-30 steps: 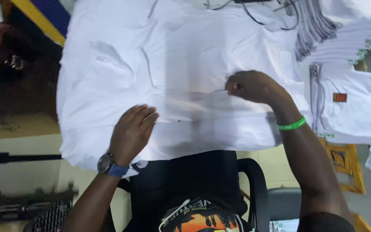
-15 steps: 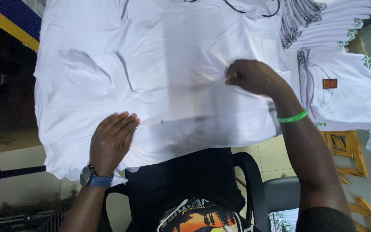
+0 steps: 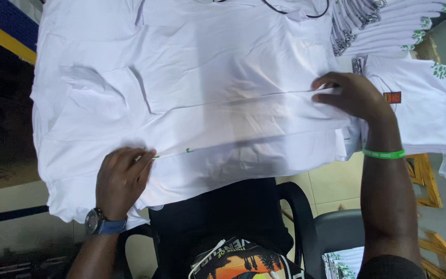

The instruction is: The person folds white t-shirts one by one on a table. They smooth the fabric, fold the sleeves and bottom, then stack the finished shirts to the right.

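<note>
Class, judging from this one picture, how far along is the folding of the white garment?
Done: a fan of folded white garments sits at the far right. In hand: the left hand and right hand pinch the two ends of one crease across the large white garment. Left: most of it lies spread out, unfolded.

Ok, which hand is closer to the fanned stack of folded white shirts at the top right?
Right. The right hand pinches the white shirt just below and left of the stack of folded shirts; the left hand presses the shirt's near edge, far across to the left.
</note>
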